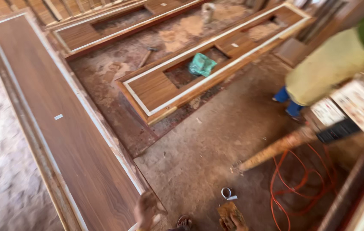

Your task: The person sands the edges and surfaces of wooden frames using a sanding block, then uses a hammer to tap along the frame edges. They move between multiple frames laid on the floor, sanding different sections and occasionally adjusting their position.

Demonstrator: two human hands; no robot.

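I look down on a dusty workshop floor [199, 158] covered in sawdust. The largest thing is a long dark brown wooden panel [62, 128] with a pale edge strip, lying flat and running from the upper left corner down to the bottom middle of my view. A small white tag sits on its face. Near its lower end I see one blurred hand [147, 209], my left, resting at the panel's corner edge. It is too blurred for me to tell whether the fingers are spread, closed or gripping the wood. My right hand is not visible.

To the right of the panel lies a second wooden frame panel [156, 87], set at an angle, with rectangular cut-outs. A crumpled green cloth [202, 64] lies in one cut-out. A third similar frame [105, 25] lies along the top of the view. Between these two frames a hammer [145, 55] rests on the floor.

At the right edge another person in a yellow-green garment [331, 64] bends over, with blue footwear [286, 100] showing below. Near them is a blurred box-like object with pale printed panels [353, 107].

An orange cable [301, 184] loops on the floor at the lower right. A small roll of tape [226, 193] lies near the bottom, just above my sandalled feet [229, 216].
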